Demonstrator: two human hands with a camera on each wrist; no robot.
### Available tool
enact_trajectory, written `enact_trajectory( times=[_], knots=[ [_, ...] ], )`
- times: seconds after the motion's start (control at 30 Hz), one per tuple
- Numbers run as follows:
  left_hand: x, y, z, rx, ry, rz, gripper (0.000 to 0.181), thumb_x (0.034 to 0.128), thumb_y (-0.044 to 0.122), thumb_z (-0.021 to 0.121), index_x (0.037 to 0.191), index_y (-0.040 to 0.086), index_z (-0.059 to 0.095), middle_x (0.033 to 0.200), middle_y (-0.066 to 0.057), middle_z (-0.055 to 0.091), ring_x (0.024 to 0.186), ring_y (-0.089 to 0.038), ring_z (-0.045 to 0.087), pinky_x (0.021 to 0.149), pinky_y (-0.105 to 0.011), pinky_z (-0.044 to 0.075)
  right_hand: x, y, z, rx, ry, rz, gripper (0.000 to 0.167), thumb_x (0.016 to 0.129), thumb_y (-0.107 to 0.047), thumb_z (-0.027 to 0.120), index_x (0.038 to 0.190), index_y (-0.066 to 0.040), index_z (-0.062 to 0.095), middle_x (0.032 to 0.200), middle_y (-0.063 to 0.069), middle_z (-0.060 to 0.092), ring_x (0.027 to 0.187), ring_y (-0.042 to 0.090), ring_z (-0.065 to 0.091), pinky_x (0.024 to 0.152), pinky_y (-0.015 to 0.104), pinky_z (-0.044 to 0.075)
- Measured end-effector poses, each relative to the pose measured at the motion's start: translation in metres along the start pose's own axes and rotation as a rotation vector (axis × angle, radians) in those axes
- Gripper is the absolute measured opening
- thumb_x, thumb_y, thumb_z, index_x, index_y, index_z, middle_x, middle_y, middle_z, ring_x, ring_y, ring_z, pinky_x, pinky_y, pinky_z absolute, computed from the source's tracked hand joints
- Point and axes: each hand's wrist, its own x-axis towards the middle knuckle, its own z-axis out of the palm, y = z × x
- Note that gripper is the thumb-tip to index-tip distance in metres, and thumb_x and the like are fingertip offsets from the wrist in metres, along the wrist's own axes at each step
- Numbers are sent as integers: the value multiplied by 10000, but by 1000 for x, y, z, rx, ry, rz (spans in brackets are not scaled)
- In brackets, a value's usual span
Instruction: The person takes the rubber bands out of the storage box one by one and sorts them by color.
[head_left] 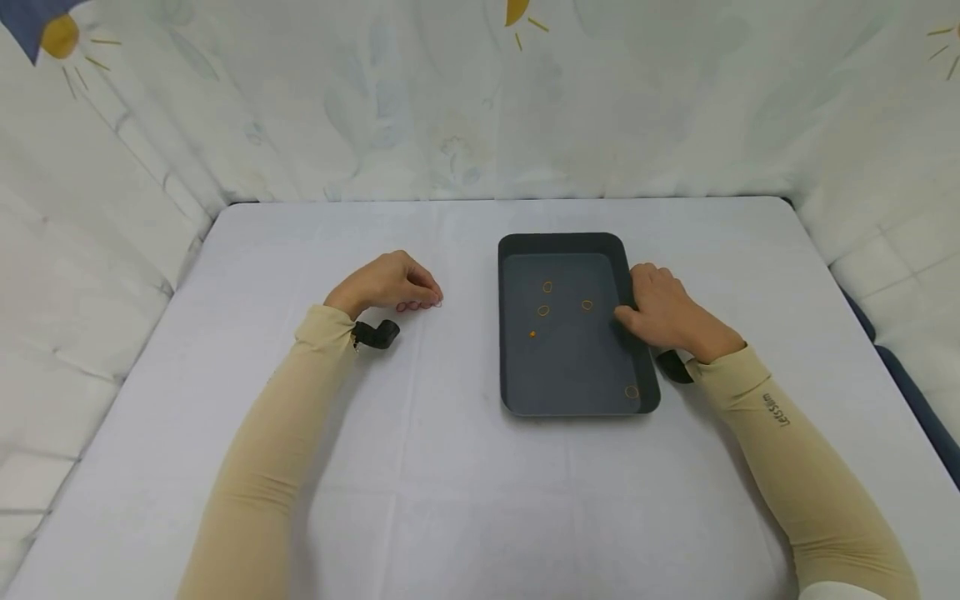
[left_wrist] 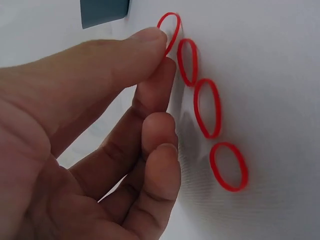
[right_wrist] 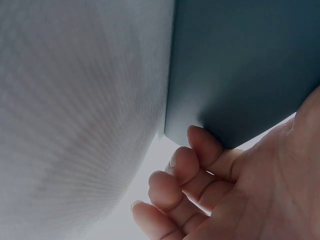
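My left hand [head_left: 386,282] is over the cloth left of the tray. In the left wrist view its thumb and forefinger pinch a thin red rubber band [left_wrist: 178,29]. Beside these fingers, three more red rubber bands [left_wrist: 218,107] lie in a row on the cloth. At the tray's right side, my right hand [head_left: 663,308] grips the dark grey tray [head_left: 570,367], thumb over the rim and the other fingers against the outer wall. Inside the tray lie several yellow rubber bands [head_left: 543,305], spread apart, and a small orange bit [head_left: 532,334] whose kind is too small to tell.
A white cloth [head_left: 480,500] covers the table, with faint creases. Pale patterned curtains [head_left: 450,100] hang along the back and both sides. A small black wrist camera [head_left: 377,334] sits at my left wrist, close above the cloth.
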Motion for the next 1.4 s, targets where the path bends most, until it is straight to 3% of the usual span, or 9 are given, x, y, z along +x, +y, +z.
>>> enact_trajectory(
  times=[0.2, 0.9, 1.17, 1.23, 1.4],
  knots=[
    [2, 1, 0, 31, -16, 2, 111, 954, 185, 744, 989, 96, 801, 737, -19, 617, 654, -141, 507, 633, -253, 426, 1, -1, 0, 2, -3, 1, 403, 994, -252, 499, 1172, 105, 443, 1056, 226, 464, 923, 362, 395, 796, 439, 325],
    [3, 6, -2, 30, -3, -13, 117, 952, 188, 742, 1002, 110, 813, 758, -38, 686, 626, -142, 520, 625, -243, 449, 0, -2, -1, 3, -4, 5, 448, 996, -249, 503, 1224, 130, 430, 1102, 245, 471, 962, 377, 400, 842, 489, 353],
    [2, 9, -6, 93, -22, -2, 117, 963, 194, 711, 942, 132, 808, 746, -65, 666, 636, -160, 530, 703, -287, 476, -2, -2, -1, 6, 0, 3, 439, 998, -244, 500, 1220, 128, 431, 1093, 241, 467, 956, 374, 397, 837, 479, 346],
    [2, 12, -8, 122, -3, -4, 127, 968, 211, 704, 965, 144, 813, 809, -61, 715, 706, -171, 590, 805, -316, 502, -2, -2, -1, 8, 4, -1, 443, 995, -245, 498, 1217, 133, 433, 1084, 245, 468, 942, 374, 395, 823, 471, 340],
    [5, 25, -15, 205, 59, 5, 191, 981, 257, 704, 1109, 163, 810, 1130, -36, 789, 1096, -218, 675, 1036, -445, 505, 0, -2, 0, 2, 10, -1, 429, 992, -249, 503, 1198, 122, 445, 1073, 238, 477, 930, 368, 402, 807, 455, 339]
  ],
)
